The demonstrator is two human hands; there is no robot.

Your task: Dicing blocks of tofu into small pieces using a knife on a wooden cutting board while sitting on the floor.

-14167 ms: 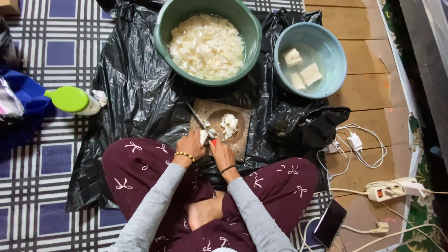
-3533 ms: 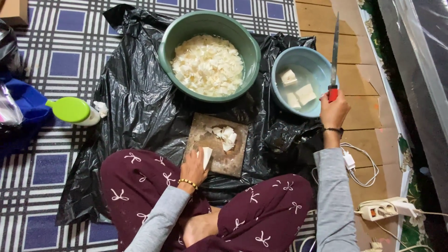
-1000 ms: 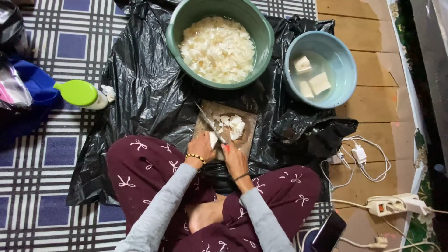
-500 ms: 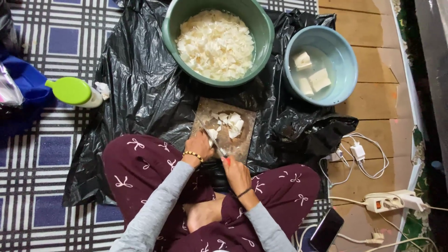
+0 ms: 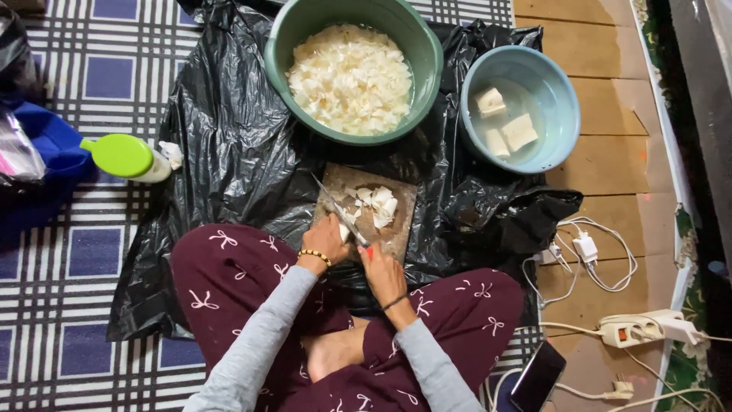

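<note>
I sit cross-legged on the floor over a small wooden cutting board. My left hand presses a white block piece onto the board's near left corner. My right hand grips a red-handled knife, its blade slanting over the piece toward the far left. A pile of cut white pieces lies on the board's far side. A large green bowl of chopped white pieces stands beyond it. To the right, a light blue bowl holds water and three whole white blocks.
A black plastic sheet covers the floor under board and bowls. A green-capped bottle and blue cloth lie left on the checked mat. Chargers, a power strip with cables and a dark phone sit right on wooden boards.
The knife had been lifted far right over the blue bowl; it came back to the board. Since a second ago the right hand has shifted slightly with the blade over the piece.
</note>
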